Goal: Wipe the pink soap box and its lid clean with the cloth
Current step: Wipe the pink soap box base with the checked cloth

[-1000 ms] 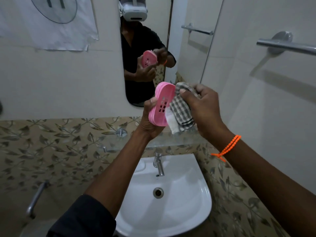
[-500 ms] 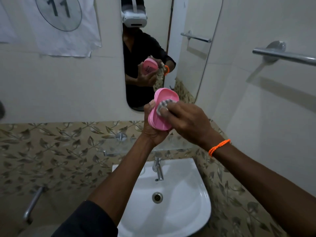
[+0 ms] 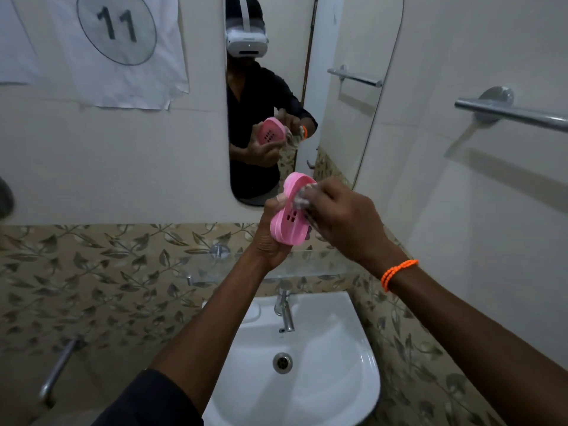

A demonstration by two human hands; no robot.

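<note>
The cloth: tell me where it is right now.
In the head view, the cloth is bunched under the right hand, pressed against the pink soap box that the left hand holds up above the sink.

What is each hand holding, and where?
The left hand grips the pink soap box by its lower end. The right hand pinches the bunched cloth against the box's upper part.

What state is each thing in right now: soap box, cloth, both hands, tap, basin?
Soap box: held up on edge over the basin, slotted face showing.
Cloth: bunched, pressed against the box.
Left hand: grips the box from below.
Right hand: holds the cloth to the box.
Tap: no water running.
Basin: nothing in it, drain open.
</note>
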